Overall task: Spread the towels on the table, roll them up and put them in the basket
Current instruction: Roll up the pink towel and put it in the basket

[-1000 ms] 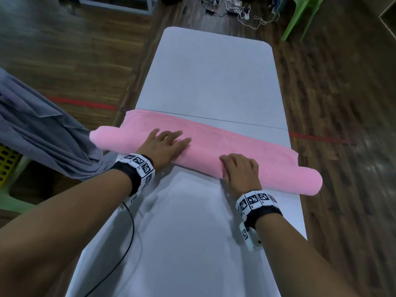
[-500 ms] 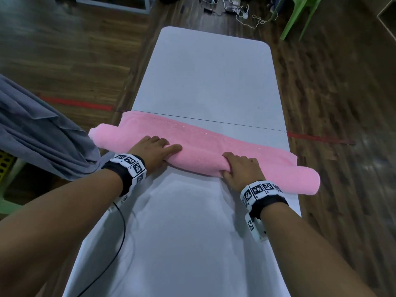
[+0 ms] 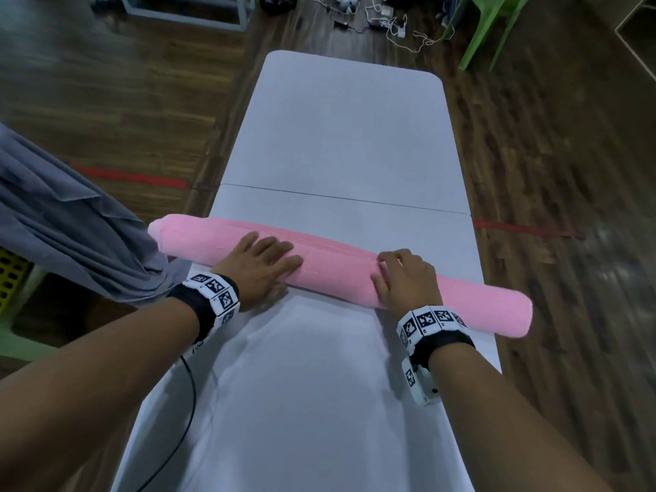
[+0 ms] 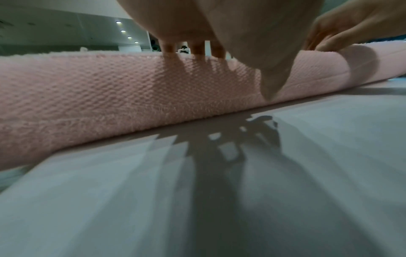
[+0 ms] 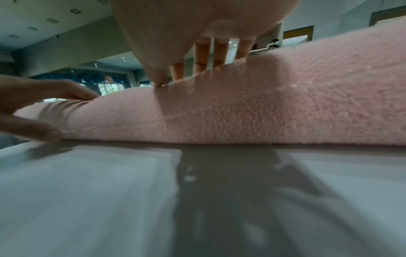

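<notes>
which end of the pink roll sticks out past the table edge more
The right end of the roll, beyond the right hand; the left end overhangs less.

grey cloth [image 3: 67,229] left | green chair [image 3: 493,26] far right | cables [image 3: 394,26] (tangled) on floor [image 3: 106,101]

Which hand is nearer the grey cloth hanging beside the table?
Left. The left hand rests on the pink towel near its cloth-side end; the right hand rests farther along, away from the grey cloth.
</notes>
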